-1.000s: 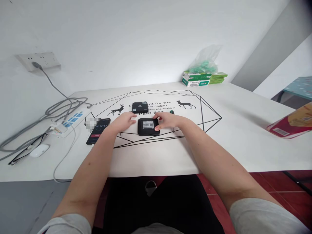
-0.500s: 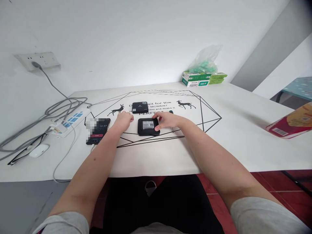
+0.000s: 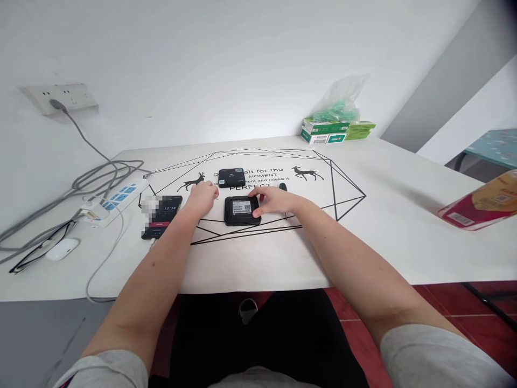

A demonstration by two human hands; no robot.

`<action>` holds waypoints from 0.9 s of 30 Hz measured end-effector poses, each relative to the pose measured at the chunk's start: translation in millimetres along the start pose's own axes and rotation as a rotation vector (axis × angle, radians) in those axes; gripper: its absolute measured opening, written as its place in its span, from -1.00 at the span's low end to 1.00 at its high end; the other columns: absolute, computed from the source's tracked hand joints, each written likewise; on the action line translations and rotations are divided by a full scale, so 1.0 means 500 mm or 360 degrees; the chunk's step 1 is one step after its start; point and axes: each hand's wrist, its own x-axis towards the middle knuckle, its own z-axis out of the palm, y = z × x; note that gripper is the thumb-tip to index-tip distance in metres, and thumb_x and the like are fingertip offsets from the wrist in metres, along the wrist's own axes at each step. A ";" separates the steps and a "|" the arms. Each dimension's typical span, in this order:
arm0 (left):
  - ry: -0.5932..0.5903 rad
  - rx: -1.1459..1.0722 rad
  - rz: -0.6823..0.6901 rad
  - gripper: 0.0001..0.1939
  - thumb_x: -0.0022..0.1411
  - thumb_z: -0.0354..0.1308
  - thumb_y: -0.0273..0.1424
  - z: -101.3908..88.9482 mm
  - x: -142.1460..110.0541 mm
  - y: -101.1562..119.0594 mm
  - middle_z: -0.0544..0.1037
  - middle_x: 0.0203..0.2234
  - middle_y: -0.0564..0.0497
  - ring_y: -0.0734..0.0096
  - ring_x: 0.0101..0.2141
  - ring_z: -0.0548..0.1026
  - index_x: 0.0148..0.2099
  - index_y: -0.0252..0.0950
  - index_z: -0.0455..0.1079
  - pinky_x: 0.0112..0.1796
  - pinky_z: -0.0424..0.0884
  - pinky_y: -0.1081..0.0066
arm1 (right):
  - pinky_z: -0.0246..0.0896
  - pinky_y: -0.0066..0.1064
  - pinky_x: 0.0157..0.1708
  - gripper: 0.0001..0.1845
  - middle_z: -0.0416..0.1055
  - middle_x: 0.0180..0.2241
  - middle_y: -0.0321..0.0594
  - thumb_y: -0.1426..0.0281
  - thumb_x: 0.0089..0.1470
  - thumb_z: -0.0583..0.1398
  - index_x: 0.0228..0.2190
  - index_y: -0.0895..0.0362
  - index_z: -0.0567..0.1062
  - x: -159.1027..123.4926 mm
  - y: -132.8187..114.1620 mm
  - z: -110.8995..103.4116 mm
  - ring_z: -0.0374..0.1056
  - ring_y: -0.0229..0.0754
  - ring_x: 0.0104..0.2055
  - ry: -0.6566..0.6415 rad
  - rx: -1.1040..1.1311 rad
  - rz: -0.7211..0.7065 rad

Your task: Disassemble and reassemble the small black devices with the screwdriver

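Note:
A black square device [image 3: 241,209] with a white label on top lies on the white table [image 3: 283,258]. My right hand [image 3: 271,200] rests on its right edge, fingers curled over the corner. My left hand [image 3: 203,197] lies on the table just left of the device, fingers loosely bent, holding nothing that I can see. A second, smaller black device [image 3: 231,177] sits a little farther back. A small dark object [image 3: 283,186] peeks out behind my right hand.
A black phone [image 3: 162,214] with a lit screen lies left of my left hand. A power strip [image 3: 115,200], grey cables and a white mouse [image 3: 62,249] are at the far left. Green boxes with a plastic bag [image 3: 337,129] stand at the back; a red package [image 3: 480,205] lies right.
My left hand has drawn back a little to the left, away from the labelled device. My right hand stays on the device's right edge.

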 end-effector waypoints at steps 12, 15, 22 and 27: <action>-0.0055 0.0110 -0.0058 -0.68 0.55 0.05 -0.30 0.010 0.006 0.021 0.66 -0.02 -0.29 -0.14 0.09 0.52 -0.03 -0.27 0.64 0.09 0.39 0.06 | 0.39 -0.08 0.21 -0.14 0.58 0.12 0.01 0.12 -0.02 0.54 0.26 0.10 0.52 -0.003 -0.011 -0.002 0.47 0.14 0.19 -0.0030 0.0006 0.0014; -0.0035 0.0104 -0.0058 -0.65 0.55 0.00 -0.37 0.015 0.007 0.028 0.64 0.01 -0.38 -0.21 0.13 0.51 0.02 -0.36 0.61 0.12 0.38 0.00 | 0.39 -0.08 0.21 -0.14 0.58 0.12 0.00 0.11 -0.02 0.54 0.26 0.09 0.52 -0.004 -0.011 -0.002 0.47 0.14 0.20 -0.0024 0.0002 0.0018; 0.0037 -0.0239 -0.0002 -0.63 0.60 -0.10 -0.35 -0.004 -0.001 0.041 0.65 0.00 -0.24 -0.01 0.03 0.56 -0.01 -0.28 0.55 0.06 0.46 0.12 | 0.40 -0.06 0.22 -0.16 0.58 0.19 -0.01 0.10 -0.02 0.54 0.25 0.07 0.53 -0.001 -0.001 0.000 0.48 0.14 0.20 -0.0024 0.0019 -0.0023; 0.0022 -0.0471 0.0242 -0.72 0.56 -0.02 -0.36 -0.005 -0.009 0.060 0.62 -0.07 -0.13 0.05 0.03 0.54 -0.12 -0.20 0.52 0.10 0.45 0.12 | 0.41 -0.04 0.22 -0.16 0.57 0.23 -0.02 0.09 -0.01 0.53 0.25 0.06 0.53 -0.002 0.000 -0.001 0.49 0.14 0.18 -0.0030 0.0022 -0.0036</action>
